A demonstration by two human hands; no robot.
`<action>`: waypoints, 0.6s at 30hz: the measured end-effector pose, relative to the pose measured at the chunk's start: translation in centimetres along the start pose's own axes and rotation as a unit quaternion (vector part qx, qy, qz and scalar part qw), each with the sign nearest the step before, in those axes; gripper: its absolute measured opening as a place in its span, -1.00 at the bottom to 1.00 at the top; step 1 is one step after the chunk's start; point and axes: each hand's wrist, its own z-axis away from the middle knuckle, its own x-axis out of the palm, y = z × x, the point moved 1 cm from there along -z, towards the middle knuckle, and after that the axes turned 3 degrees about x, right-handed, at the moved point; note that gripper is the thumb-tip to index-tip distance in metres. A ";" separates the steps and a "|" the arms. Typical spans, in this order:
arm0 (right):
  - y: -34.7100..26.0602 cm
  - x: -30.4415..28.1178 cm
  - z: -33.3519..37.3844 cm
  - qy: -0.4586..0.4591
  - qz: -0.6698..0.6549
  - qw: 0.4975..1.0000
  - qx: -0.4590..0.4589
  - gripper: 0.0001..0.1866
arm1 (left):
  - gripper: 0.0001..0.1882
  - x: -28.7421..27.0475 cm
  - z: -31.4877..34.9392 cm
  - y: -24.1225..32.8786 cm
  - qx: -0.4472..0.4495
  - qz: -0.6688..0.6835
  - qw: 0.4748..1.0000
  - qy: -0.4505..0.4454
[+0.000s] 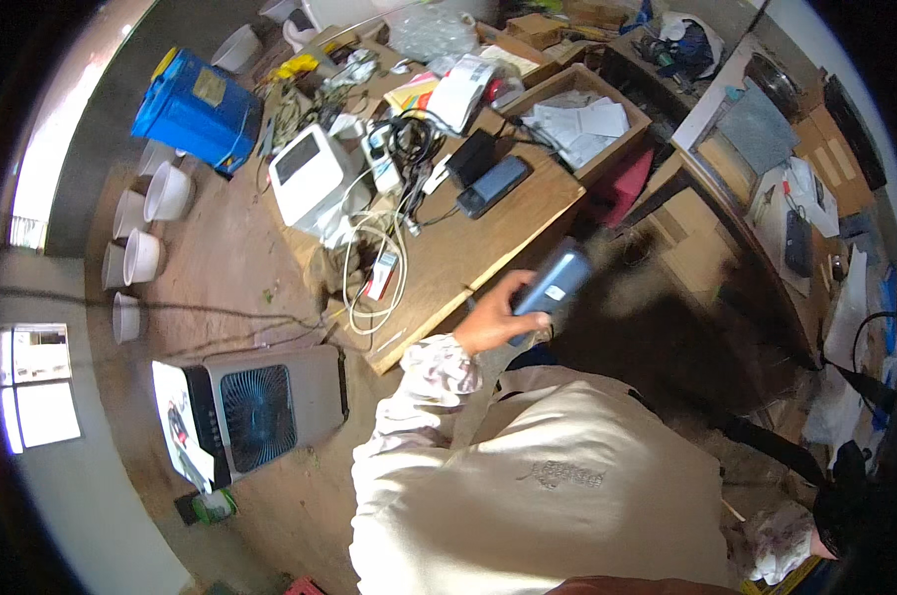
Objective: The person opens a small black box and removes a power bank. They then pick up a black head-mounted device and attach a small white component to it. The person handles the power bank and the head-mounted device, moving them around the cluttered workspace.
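My left hand [503, 314] is wrapped round a dark blue phone-shaped device [556, 281] with a small pale label on it. It holds this device tilted, in front of my body, just off the table's near right edge. At the lower right, only a small part of my right hand [819, 545] shows past a floral cuff; dark straps hide its fingers. On the wooden table [488, 248] a dark smartphone [493, 186] lies beside a black box-like item [471, 157]. Left of them are a looped white cable [401, 288] and a small red-and-white box [380, 275].
A white boxy appliance [315, 178], a power strip [381, 164] and a wooden tray of papers [617, 149] crowd the table. An air cooler [260, 416] stands on the floor to the left, below a blue jerrycan [199, 111] and several white tubs [169, 193]. Cluttered shelving [766, 218] lines the right.
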 end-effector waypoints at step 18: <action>2.6 -12.1 10.9 -0.186 -0.231 0.955 0.000 -0.36 | -0.15 9.0 33.5 -6.8 -0.031 0.547 0.835 -0.046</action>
